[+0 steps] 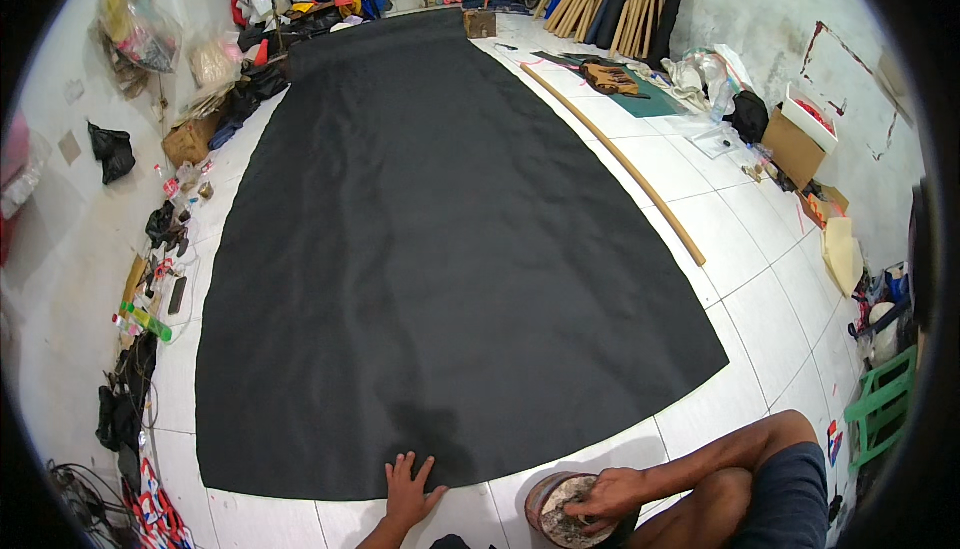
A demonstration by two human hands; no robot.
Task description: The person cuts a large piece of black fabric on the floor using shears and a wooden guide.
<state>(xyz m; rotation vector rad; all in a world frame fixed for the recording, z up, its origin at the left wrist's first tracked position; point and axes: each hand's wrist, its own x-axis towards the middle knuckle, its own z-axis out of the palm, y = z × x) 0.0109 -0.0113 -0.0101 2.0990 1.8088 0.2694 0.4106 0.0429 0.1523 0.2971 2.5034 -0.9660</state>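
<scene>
Squat and round, a drum-shaped block (553, 498) sits on the white floor tiles (760, 324) just off the near edge of a broad black sheet (430, 249), which stretches away down the room, faintly rippled. As I see it, those ripples are the main risk: if the sheet were pulled from one side only, they could gather into a crease or drag the near edge askew. Sliding the block onto the sheet instead of lifting it might scuff or bunch the material, and the wooden pole (620, 154) beside the right edge could roll if knocked. The left hand (408, 489) lies palm down over the near edge, fingers spread, thumb out to the right, its forearm rising from below. From the right comes the other arm, elbow bent, the right hand (614, 493) laid on the block's top with fingers curled; whether they pinch anything, I cannot tell.
</scene>
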